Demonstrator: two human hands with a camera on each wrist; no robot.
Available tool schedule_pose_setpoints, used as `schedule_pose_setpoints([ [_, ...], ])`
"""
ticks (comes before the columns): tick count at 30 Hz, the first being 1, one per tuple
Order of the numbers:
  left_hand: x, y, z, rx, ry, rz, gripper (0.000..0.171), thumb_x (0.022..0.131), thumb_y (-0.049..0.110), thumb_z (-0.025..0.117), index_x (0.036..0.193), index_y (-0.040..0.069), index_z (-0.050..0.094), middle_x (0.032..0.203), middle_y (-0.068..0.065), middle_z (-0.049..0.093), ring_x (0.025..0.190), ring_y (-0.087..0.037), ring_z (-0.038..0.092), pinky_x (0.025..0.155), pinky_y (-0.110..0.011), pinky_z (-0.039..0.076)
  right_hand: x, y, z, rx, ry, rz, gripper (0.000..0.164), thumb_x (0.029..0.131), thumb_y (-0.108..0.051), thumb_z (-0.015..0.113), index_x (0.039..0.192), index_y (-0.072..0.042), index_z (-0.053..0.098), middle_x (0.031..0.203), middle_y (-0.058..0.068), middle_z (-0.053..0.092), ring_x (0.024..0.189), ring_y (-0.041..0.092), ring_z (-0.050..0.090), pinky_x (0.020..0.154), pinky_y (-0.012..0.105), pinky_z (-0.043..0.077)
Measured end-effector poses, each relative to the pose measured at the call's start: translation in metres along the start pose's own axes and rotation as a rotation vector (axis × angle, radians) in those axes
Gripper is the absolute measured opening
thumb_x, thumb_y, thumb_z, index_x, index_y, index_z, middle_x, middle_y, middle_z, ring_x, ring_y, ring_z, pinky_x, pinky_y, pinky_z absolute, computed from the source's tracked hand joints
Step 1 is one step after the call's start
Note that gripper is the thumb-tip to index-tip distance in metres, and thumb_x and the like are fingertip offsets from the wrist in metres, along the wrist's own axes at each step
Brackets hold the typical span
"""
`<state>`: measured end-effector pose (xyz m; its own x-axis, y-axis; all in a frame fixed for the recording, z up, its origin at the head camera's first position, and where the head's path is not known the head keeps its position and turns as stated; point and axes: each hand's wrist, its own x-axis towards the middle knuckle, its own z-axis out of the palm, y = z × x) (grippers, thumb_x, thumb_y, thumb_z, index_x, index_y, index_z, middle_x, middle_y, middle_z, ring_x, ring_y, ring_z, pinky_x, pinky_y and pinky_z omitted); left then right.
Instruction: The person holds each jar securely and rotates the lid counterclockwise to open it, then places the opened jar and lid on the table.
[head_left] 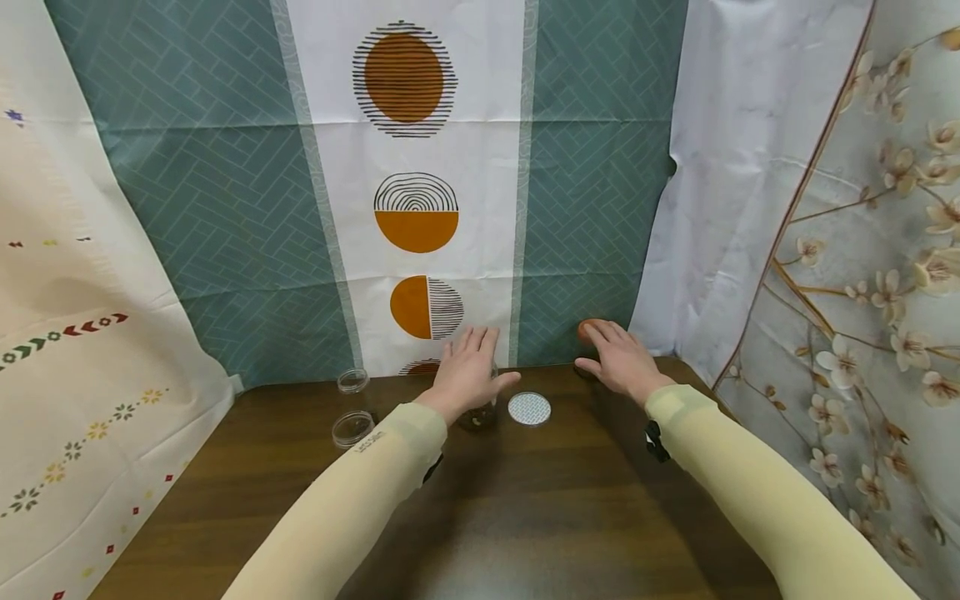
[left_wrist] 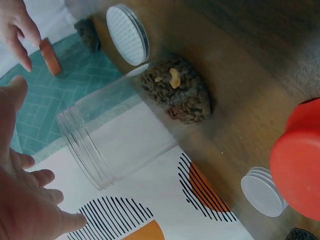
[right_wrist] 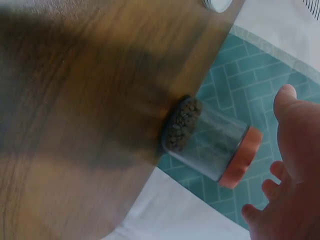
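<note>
A clear jar (left_wrist: 127,127) without a lid stands upright on the table, brown kibble (left_wrist: 175,90) covering its bottom. My left hand (head_left: 468,379) is beside the jar's mouth, fingers extended, and hides most of it in the head view. Near that jar lies a round lid (head_left: 529,409) with a pale patterned face. Farther right, a second, shorter jar (right_wrist: 212,137) has an orange lid (right_wrist: 241,157) on and a layer of kibble inside. Close to this orange lid is my right hand (head_left: 618,358), its fingers spread and holding nothing.
Two clear round containers or lids (head_left: 352,427) are on the table's left part. The left wrist view has a rounded red object (left_wrist: 300,170) at its edge and a whitish ridged lid (left_wrist: 262,192). Behind the brown table (head_left: 525,517) hangs a patterned cloth (head_left: 210,167).
</note>
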<state>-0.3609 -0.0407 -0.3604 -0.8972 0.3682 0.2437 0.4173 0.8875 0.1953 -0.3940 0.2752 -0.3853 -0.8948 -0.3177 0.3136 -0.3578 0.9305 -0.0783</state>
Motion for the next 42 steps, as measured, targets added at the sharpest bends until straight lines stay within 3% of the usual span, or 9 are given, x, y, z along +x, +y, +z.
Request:
schedule_pose_setpoints([
  [8,0.006,-0.002,-0.001,-0.001,-0.003,-0.007,0.094,0.105,0.062,0.068,0.173,0.009,0.031,0.177,-0.015,0.032,0.167,-0.038,0.018,0.130,-0.068,0.014,0.008,0.005,0.002,-0.026,-0.075,0.053,0.077,0.115,-0.046,0.059,0.171,0.000,0.032,0.174,0.027,0.031,0.161,0.050,0.025,0.127,0.068,0.025],
  [15,0.013,0.000,-0.002,0.035,0.003,-0.017,0.095,0.105,0.065,0.065,0.174,0.011,0.030,0.177,-0.013,0.032,0.167,-0.037,0.019,0.130,-0.067,0.016,0.018,0.006,0.001,-0.034,-0.071,0.061,0.076,0.115,-0.043,0.058,0.170,0.003,0.033,0.173,0.031,0.032,0.160,0.049,0.027,0.124,0.070,0.029],
  [23,0.021,0.000,0.001,0.032,0.001,-0.027,0.095,0.105,0.066,0.064,0.175,0.012,0.028,0.178,-0.014,0.032,0.167,-0.038,0.021,0.130,-0.068,0.014,0.029,0.010,0.008,-0.061,-0.137,0.106,0.077,0.117,-0.047,0.053,0.171,0.001,0.030,0.175,0.029,0.028,0.162,0.048,0.024,0.126,0.069,0.025],
  [42,0.027,-0.004,0.005,0.019,-0.017,-0.043,0.096,0.106,0.066,0.064,0.176,0.013,0.025,0.179,-0.013,0.030,0.168,-0.037,0.017,0.130,-0.068,0.013,0.033,0.014,0.016,-0.017,-0.135,0.089,0.074,0.116,-0.044,0.057,0.170,0.001,0.034,0.174,0.025,0.031,0.161,0.046,0.026,0.124,0.068,0.030],
])
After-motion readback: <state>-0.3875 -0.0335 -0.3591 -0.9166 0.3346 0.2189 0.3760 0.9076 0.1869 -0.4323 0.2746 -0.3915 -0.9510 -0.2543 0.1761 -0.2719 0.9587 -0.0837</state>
